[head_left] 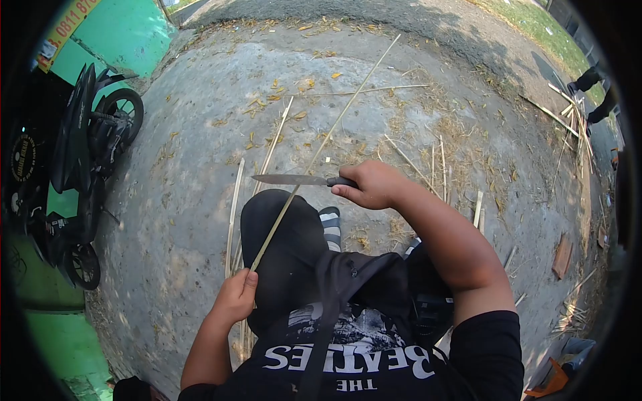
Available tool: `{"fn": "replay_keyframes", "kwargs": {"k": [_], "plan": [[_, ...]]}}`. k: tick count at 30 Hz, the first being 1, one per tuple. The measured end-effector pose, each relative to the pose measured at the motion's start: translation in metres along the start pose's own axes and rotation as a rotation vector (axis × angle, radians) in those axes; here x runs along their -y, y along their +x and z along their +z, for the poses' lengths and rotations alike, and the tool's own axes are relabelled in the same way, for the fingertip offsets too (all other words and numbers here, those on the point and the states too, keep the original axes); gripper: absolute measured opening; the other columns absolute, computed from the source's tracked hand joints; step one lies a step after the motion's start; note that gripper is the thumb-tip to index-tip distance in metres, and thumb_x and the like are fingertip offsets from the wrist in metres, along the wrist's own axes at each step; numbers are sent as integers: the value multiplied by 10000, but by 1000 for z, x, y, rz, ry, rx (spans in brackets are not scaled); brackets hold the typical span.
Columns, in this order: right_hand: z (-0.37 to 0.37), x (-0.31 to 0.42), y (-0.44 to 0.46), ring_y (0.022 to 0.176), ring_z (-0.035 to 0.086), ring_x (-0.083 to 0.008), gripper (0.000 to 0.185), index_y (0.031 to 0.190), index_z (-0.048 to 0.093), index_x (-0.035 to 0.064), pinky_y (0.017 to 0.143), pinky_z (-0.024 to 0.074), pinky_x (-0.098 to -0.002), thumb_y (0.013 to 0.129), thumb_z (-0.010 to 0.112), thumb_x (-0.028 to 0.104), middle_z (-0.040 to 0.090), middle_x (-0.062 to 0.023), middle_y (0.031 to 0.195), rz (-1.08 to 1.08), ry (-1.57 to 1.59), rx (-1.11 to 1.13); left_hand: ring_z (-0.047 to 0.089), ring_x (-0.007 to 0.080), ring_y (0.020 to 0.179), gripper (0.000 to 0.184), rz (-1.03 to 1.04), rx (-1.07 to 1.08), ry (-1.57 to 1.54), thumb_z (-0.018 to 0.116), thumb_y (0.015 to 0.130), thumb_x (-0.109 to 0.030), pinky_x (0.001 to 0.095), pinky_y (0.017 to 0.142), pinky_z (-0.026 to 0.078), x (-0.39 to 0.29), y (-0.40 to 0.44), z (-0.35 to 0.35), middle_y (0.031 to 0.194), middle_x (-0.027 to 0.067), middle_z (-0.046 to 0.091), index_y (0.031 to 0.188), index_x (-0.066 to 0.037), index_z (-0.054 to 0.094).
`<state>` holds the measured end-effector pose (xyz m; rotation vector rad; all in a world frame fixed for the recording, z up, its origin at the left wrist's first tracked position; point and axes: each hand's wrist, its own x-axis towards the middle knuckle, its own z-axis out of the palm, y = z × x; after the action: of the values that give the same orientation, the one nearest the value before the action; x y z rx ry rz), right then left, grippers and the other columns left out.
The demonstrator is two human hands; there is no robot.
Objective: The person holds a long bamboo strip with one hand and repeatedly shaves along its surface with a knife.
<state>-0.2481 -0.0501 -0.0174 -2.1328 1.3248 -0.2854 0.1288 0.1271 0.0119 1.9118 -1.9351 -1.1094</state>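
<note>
My right hand (370, 186) is closed around the black handle of a knife (287, 179), its blade pointing left. The blade lies across a long, thin bamboo strip (328, 137) above my knee; whether it touches the strip I cannot tell. Near its lower end, my left hand (237, 296) grips that same strip, thumb on top. From there the strip slants up and right over my dark trouser leg, its far end well out over the concrete.
More bamboo strips (235, 207) lie on the concrete ground (194, 134) to the left, ahead and right, among shavings and dry leaves. A motorcycle (87, 154) stands at far left by a green wall. At upper right, a person's legs (588, 80) show beside a strip pile (580, 127).
</note>
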Motion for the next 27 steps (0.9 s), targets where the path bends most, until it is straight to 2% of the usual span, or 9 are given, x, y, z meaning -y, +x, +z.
{"fn": "replay_keyframes", "kwargs": {"k": [5, 10, 11, 13, 16, 19, 20, 27], "plan": [[-12, -8, 2, 881, 689, -433, 512, 1033, 689, 62, 781, 526, -522, 1015, 552, 554, 707, -216, 867, 86, 37, -8, 623, 418, 663, 515, -1, 4, 0, 453, 1102, -436, 454, 628, 473, -5, 0, -1, 705, 232, 595, 902, 28, 552], [2, 19, -8, 902, 680, -455, 527, 1048, 683, 58, 806, 519, -556, 1017, 537, 564, 703, -240, 899, -28, 10, 74, 629, 422, 685, 524, 17, 18, -13, 445, 1102, -447, 460, 649, 483, 4, 3, 2, 730, 234, 612, 912, 29, 558], [8, 2, -4, 796, 656, -454, 515, 977, 640, 28, 717, 503, -531, 1020, 564, 535, 666, -231, 789, -113, -7, -33, 630, 424, 694, 526, 6, 28, -14, 442, 1102, -448, 460, 655, 484, 4, 1, 1, 737, 236, 614, 916, 30, 558], [-7, -18, 2, 769, 649, -440, 512, 976, 639, 21, 713, 501, -515, 1024, 564, 525, 652, -228, 763, 49, 116, -108, 632, 427, 712, 529, -5, 35, -26, 437, 1102, -451, 461, 667, 485, 0, 3, 1, 752, 240, 617, 923, 31, 559], [-14, -18, 1, 751, 644, -427, 504, 976, 641, 20, 708, 499, -499, 1027, 565, 516, 645, -227, 759, 108, 67, -109, 632, 427, 719, 538, -32, 46, 29, 428, 1104, -456, 459, 675, 487, -16, 0, -4, 752, 240, 615, 929, 35, 561], [-4, -3, -2, 889, 678, -430, 563, 1034, 678, 20, 798, 516, -525, 1017, 547, 567, 691, -237, 887, 31, 97, 34, 636, 419, 699, 530, 28, 31, 8, 431, 1104, -449, 456, 664, 490, 1, 2, 0, 732, 235, 614, 926, 34, 559], [0, 4, -3, 881, 679, -427, 563, 1038, 678, 20, 796, 519, -521, 1017, 548, 567, 691, -238, 876, -28, 76, 32, 639, 417, 696, 527, 24, 32, 4, 433, 1104, -446, 455, 660, 492, 2, 4, 1, 727, 233, 614, 923, 32, 559], [-12, -39, 5, 847, 688, -415, 550, 989, 692, 6, 771, 525, -485, 1018, 560, 539, 693, -219, 838, 185, 131, -102, 645, 397, 681, 515, -25, 58, -1, 443, 1103, -442, 451, 647, 495, -11, 2, -5, 713, 215, 613, 916, 23, 561]]}}
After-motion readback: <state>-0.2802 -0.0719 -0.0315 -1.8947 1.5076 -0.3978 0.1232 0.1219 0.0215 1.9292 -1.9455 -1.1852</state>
